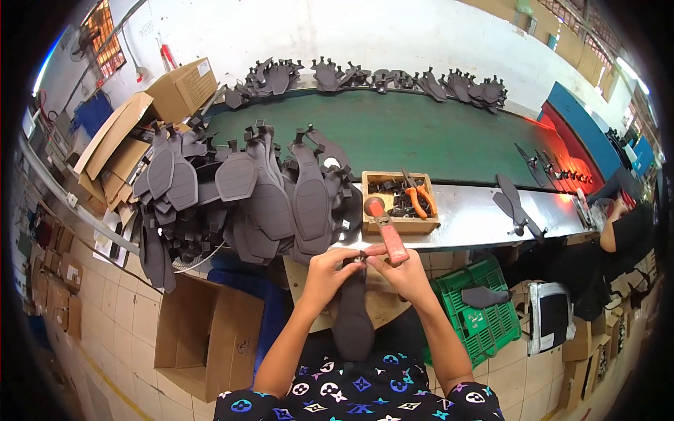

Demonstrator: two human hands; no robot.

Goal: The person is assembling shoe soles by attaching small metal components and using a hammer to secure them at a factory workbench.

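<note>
My left hand (328, 275) and my right hand (401, 272) meet at the narrow end of a dark grey shoe sole (352, 326). Both are closed, fingertips pinching around a small dark piece there, with a pale bit showing between them. The sole's wide end points toward my body. A red-handled hammer (390, 237) lies with its head over the wooden box (400, 226) and its handle end by my right fingers; whether that hand touches it I cannot tell. Orange-handled pliers (419, 200) rest in the box among small black pieces.
Many grey soles with black heel pieces (263, 200) are heaped at left. More soles (463, 88) line the far side of the green conveyor belt (421, 130). A cardboard box (193, 337) and green crate (477, 312) flank me. Another person's arm (609, 228) is at right.
</note>
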